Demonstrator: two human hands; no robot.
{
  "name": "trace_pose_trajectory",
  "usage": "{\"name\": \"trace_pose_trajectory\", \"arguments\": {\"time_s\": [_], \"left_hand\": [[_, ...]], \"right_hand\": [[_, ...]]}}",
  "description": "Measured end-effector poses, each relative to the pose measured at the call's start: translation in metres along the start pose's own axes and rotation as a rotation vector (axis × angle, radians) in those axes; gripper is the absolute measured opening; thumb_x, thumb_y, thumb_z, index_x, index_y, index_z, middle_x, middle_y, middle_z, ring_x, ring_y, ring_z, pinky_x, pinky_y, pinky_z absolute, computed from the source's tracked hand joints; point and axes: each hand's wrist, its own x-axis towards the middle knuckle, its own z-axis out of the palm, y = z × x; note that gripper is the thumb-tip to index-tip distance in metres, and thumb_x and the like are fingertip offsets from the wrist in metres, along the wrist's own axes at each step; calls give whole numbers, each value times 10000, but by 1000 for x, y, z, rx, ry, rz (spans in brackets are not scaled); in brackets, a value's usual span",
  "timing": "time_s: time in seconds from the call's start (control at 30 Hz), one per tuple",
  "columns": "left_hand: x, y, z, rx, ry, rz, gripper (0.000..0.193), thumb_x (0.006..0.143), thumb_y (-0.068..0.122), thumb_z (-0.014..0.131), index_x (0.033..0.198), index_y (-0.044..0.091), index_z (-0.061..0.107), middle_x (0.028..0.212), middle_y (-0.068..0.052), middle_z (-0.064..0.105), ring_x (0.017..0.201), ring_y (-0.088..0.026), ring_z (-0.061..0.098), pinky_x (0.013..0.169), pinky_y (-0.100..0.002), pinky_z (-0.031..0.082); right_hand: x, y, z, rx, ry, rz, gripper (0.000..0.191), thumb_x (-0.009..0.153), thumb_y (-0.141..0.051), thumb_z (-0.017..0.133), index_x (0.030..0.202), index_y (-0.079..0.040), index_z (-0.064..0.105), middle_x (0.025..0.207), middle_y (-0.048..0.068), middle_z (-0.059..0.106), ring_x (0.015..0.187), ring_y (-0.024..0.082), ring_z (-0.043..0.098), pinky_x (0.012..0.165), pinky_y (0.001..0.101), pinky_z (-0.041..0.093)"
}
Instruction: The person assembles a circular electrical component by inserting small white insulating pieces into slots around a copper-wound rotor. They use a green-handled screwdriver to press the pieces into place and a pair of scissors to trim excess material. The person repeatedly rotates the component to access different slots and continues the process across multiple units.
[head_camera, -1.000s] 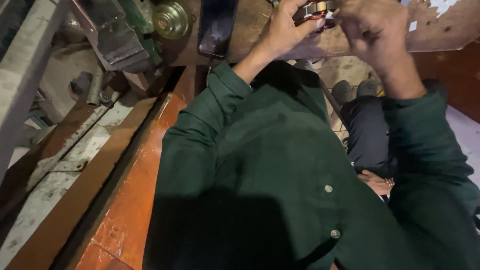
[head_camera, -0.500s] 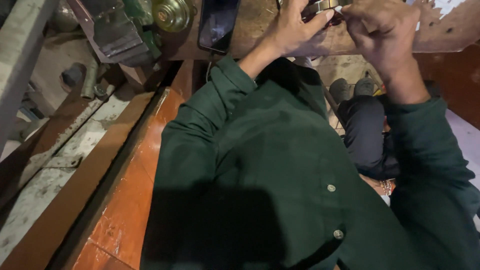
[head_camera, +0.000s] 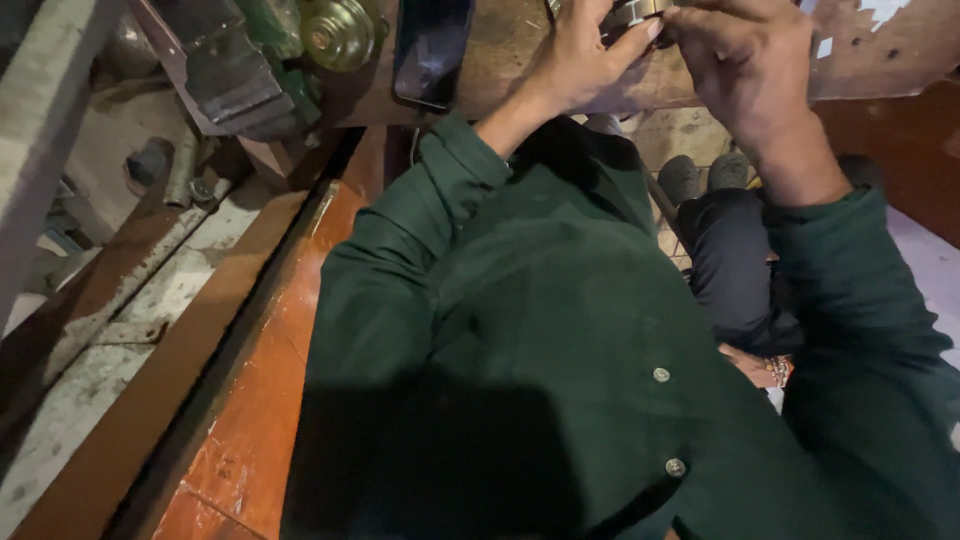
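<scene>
While both hands work at the far edge of the view, a green vise (head_camera: 235, 60) with a brass-coloured knob (head_camera: 335, 30) sits at the far left on the worn wooden bench (head_camera: 510, 50), and a dark phone (head_camera: 432, 48) lies just right of it. Right of the phone, the left hand (head_camera: 580, 60) is curled, its fingertips pinched on a small metal part (head_camera: 632, 14) at the top edge of the frame. The right hand (head_camera: 745, 70) closes on the same part from the other side, fingers bent over it. Most of the part is cut off or covered, so its shape is hard to tell. It looks hard, stiff and light for its size, likely smooth enough to slip, so a firm pinch on its two ends seems the safest hold. Green shirt sleeves (head_camera: 400, 260) fill the near view, and an orange floor (head_camera: 250, 420) shows at near left
</scene>
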Motion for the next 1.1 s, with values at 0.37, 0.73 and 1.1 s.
{"name": "trace_pose_trajectory", "arguments": {"time_s": [0.37,0.73,1.1], "left_hand": [[5,19,-15,13,-81,174,288,998,202,778,1223,51,679,1070,-45,741,981,-156,712,872,-345,582],[-37,31,-7,407,-146,492,447,961,216,850,1281,43,591,1219,-115,645,1112,-327,614,1010,-440,482],[-39,24,18,494,-53,597,448,930,220,848,1231,27,577,1164,-102,644,1025,-323,623,945,-461,488]], "right_hand": [[-26,10,22,168,219,177,241,1012,128,785,1225,29,731,1162,171,724,1056,294,735,919,366,591],[-108,6,65,147,116,330,400,1063,-6,679,1436,49,544,1448,246,593,1346,440,596,1129,441,492],[-112,4,53,286,203,408,389,1005,30,700,1379,36,596,1439,231,608,1349,417,624,1165,438,515]]}}
